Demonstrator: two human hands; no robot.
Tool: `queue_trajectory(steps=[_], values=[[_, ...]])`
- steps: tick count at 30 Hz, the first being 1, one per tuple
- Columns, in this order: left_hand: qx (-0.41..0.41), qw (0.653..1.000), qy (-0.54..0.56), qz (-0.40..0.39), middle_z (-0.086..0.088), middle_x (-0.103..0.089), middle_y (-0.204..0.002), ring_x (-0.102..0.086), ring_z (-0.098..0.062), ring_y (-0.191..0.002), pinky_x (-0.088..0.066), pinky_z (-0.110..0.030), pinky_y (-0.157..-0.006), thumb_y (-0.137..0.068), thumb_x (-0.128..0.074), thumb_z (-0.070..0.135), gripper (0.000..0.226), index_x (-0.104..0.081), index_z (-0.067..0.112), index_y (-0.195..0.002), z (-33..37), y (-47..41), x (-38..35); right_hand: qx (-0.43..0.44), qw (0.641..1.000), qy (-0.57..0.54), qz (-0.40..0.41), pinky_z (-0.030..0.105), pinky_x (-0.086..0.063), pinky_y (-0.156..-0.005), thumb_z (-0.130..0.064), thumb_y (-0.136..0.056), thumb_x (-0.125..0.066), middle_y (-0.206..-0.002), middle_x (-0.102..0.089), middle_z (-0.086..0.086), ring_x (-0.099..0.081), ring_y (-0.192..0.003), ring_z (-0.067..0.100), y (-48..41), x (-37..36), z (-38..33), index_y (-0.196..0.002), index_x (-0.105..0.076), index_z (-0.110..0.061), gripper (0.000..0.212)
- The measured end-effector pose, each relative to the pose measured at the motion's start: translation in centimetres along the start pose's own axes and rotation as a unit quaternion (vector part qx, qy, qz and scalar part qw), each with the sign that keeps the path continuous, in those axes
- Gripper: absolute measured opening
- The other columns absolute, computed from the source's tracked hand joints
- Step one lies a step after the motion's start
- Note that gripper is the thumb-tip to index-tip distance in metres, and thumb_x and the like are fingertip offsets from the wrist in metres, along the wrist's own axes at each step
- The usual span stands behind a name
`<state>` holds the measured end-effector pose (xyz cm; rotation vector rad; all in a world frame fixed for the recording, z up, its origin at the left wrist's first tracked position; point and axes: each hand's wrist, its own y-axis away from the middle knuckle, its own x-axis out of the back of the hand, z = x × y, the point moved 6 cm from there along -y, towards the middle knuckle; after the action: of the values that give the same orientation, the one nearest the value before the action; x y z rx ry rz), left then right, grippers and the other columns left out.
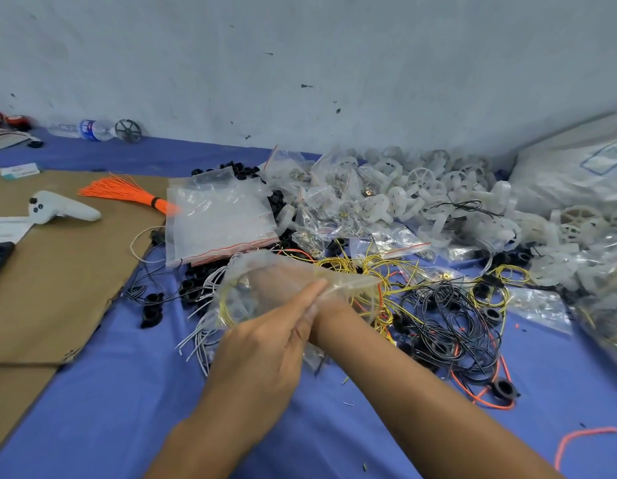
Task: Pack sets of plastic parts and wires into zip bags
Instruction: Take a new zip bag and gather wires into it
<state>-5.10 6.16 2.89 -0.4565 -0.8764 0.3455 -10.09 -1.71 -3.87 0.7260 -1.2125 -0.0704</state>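
Both forearms reach in from the near edge; left hand (262, 344) pinches the zip bag (293, 288) mouth; right hand (283, 281) sits buried inside it, grip hidden.
Bag hangs just above the wire tangle (445, 319); thin, limp, slippery film, seemingly holding yellow wire (227, 305); hold it by the stiffer zip rim.

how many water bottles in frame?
1. A clear water bottle with a blue label lies on its side at the far left, against the wall. Others could be hidden behind the piles.
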Motion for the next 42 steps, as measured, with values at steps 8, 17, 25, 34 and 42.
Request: queue_trajectory(steps=[8, 17, 25, 34, 42], values=[[0.083, 0.993, 0.030, 0.073, 0.016, -0.072, -0.097, -0.062, 0.001, -0.080, -0.048, -0.020, -0.072, -0.097, -0.041, 0.045, 0.037, -0.056, 0.050, -0.131, -2.8, -1.6, 2.0, 0.277, 0.951, 0.040, 0.131, 0.023, -0.041, -0.068, -0.008, -0.096, -0.048, -0.109, -0.068, 0.013, -0.059, -0.092, 0.026, 4.9, 8.3, 0.0, -0.101, -0.066, -0.005, 0.019], [0.128, 0.947, 0.201, 0.214, 0.011, -0.045, -0.050, -0.038, -0.008, -0.048, -0.032, -0.024, -0.047, -0.103, -0.044, 0.035, 0.023, -0.066, 0.036, -0.109, -7.4, -10.2, 8.5, 0.258, 0.548, -0.550, 0.575, 0.035, -0.035, -0.050, -0.018, -0.092, -0.053, -0.060, -0.052, 0.003, -0.045, -0.053, 0.017, 8.0, 13.5, 7.3, -0.090, -0.062, -0.021, 0.010], [0.055, 0.941, 0.180, 0.281, 0.011, -0.049, -0.052, -0.041, -0.006, -0.047, -0.035, -0.025, -0.050, -0.099, -0.044, 0.033, 0.022, -0.066, 0.032, -0.102, -6.4, -14.3, 13.7, 0.288, 0.848, -0.198, 0.399, 0.043, -0.043, -0.097, -0.031, -0.094, -0.052, -0.118, -0.065, 0.009, -0.054, -0.112, 0.031, -3.3, 7.4, -3.8, -0.122, -0.062, -0.018, 0.032], [0.070, 0.944, 0.156, 0.283, 0.015, -0.053, -0.055, -0.044, -0.007, -0.048, -0.035, -0.021, -0.046, -0.099, -0.044, 0.038, 0.025, -0.067, 0.036, -0.106, -7.3, -12.4, 14.9, 0.266, 0.888, -0.007, 0.375, 0.037, -0.037, -0.078, -0.001, -0.080, -0.058, -0.105, -0.064, 0.010, -0.057, -0.102, 0.033, -7.5, 5.7, -9.0, -0.105, -0.058, -0.009, 0.027], [0.064, 0.948, 0.149, 0.275, 0.009, -0.045, -0.053, -0.038, -0.014, -0.048, -0.039, -0.037, -0.048, -0.098, -0.045, 0.040, 0.023, -0.067, 0.037, -0.102, -7.4, -12.0, 14.3, 0.203, 0.910, -0.087, 0.351, 0.039, -0.046, -0.071, 0.004, -0.081, -0.059, -0.113, -0.058, 0.014, -0.061, -0.098, 0.036, -9.2, 7.0, -5.5, -0.109, -0.059, -0.007, 0.030]])
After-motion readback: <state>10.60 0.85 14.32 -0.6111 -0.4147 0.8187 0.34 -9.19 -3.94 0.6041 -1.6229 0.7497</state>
